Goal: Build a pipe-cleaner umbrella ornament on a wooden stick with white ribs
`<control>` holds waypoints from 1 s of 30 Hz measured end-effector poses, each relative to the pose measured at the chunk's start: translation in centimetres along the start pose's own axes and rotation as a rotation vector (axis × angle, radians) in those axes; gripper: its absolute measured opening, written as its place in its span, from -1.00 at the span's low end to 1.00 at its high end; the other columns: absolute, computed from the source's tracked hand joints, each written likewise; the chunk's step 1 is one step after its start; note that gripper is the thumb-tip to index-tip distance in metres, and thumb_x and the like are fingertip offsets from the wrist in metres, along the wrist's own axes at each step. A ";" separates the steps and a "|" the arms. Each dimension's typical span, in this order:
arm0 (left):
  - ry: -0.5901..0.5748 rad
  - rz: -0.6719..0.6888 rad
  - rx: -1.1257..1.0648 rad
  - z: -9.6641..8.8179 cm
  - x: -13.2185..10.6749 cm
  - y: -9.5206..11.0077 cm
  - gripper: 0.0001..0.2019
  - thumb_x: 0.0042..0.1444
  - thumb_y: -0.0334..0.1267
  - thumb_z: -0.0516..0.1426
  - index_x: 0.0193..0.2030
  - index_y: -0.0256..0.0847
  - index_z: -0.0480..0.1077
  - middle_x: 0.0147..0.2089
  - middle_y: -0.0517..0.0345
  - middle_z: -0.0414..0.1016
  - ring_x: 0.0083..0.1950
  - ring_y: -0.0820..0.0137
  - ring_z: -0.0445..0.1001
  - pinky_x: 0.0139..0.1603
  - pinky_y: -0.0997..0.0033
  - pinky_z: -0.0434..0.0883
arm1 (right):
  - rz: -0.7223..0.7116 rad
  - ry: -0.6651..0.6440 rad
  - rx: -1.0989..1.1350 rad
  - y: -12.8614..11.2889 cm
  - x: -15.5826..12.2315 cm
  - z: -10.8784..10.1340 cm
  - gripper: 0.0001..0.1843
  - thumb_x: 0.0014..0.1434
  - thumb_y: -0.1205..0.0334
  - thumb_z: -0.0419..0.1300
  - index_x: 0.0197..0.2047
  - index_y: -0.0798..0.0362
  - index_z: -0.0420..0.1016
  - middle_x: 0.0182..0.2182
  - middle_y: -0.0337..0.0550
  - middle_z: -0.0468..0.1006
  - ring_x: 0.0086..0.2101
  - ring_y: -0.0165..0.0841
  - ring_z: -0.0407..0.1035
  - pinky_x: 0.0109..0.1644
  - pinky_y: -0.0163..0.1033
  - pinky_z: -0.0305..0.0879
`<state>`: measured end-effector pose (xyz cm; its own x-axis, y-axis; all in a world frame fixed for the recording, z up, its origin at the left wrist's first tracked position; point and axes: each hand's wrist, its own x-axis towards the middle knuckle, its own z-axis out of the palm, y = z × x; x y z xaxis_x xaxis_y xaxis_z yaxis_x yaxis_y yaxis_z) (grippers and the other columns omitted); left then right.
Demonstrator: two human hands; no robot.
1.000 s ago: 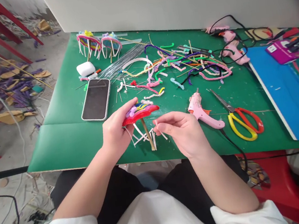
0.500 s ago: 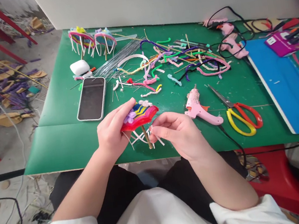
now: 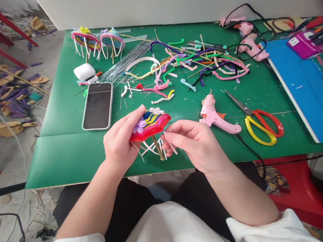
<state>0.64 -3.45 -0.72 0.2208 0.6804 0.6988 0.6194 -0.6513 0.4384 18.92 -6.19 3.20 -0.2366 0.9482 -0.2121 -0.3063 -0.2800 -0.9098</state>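
A small pipe-cleaner umbrella (image 3: 154, 126) with a striped red, yellow and blue top, a purple flower and a wooden stick handle is held over the table's front edge. My left hand (image 3: 121, 141) is closed round the left side of its top. White strips hang below the rim. Between thumb and fingers, my right hand (image 3: 195, 142) pinches one white strip (image 3: 171, 143) at the umbrella's right edge. Near the right hand lie a pink glue gun (image 3: 216, 117) and scissors (image 3: 258, 122) with one yellow and one red handle.
On the green table (image 3: 61, 150) lie a phone (image 3: 98, 106), a white case (image 3: 84, 71), wires (image 3: 129, 59) and loose pipe cleaners (image 3: 183, 60). Two finished-looking umbrellas (image 3: 87, 41) stand at the back left. A blue board (image 3: 301, 94) and cables are at the right.
My right thumb and fingers have shifted slightly on the white strip, and more of it shows. The left hand keeps the umbrella in nearly the same place.
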 end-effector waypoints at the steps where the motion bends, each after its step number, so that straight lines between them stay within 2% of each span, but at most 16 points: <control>1: 0.001 -0.001 -0.005 0.0 0.0 0.0 -0.57 0.22 -0.30 0.13 0.24 -0.04 0.29 0.09 0.14 0.54 0.03 0.35 0.56 0.05 0.43 0.51 | -0.005 0.001 -0.013 0.0 -0.1 0.0 -0.89 0.05 0.21 0.36 -0.43 0.04 0.56 -0.57 -0.30 0.57 -0.58 -0.48 0.41 -0.48 -0.37 0.39; 8: 0.011 0.034 -0.015 0.0 -0.1 -0.1 -0.51 0.14 -0.42 0.18 0.22 -0.11 0.33 0.09 0.10 0.54 0.01 0.36 0.57 0.06 0.46 0.50 | -0.034 -0.002 -0.030 -0.1 -0.2 -0.1 -0.86 0.08 0.23 0.32 -0.48 0.03 0.52 -0.61 -0.34 0.53 -0.59 -0.50 0.41 -0.48 -0.40 0.40; 14: -0.003 0.017 -0.009 0.0 -0.1 0.1 -0.53 0.17 -0.37 0.16 0.23 -0.07 0.31 0.12 0.13 0.52 0.04 0.32 0.56 0.08 0.37 0.52 | -0.021 0.008 -0.039 -0.1 -0.1 -0.1 -0.85 0.07 0.21 0.32 -0.49 0.04 0.49 -0.61 -0.33 0.51 -0.60 -0.48 0.40 -0.49 -0.37 0.40; 20: -0.025 0.036 0.011 -0.2 -0.1 0.0 -0.55 0.21 -0.35 0.12 0.24 -0.07 0.30 0.14 0.18 0.51 0.05 0.37 0.55 0.12 0.46 0.50 | -0.030 0.007 -0.036 -0.1 -0.1 0.0 -0.84 0.07 0.21 0.31 -0.49 0.03 0.49 -0.62 -0.34 0.51 -0.60 -0.49 0.40 -0.49 -0.38 0.40; 30: -0.010 0.026 -0.012 0.1 -0.2 0.1 -0.51 0.18 -0.33 0.17 0.25 -0.02 0.29 0.14 0.15 0.51 0.06 0.32 0.55 0.11 0.41 0.50 | -0.035 0.021 -0.067 -0.1 -0.2 0.1 -0.84 0.07 0.20 0.32 -0.49 0.03 0.48 -0.63 -0.34 0.51 -0.59 -0.47 0.40 -0.49 -0.36 0.41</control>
<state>0.68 -3.60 -0.86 0.2443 0.6664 0.7045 0.6043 -0.6728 0.4268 18.94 -6.36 3.39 -0.2073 0.9604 -0.1861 -0.2514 -0.2361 -0.9386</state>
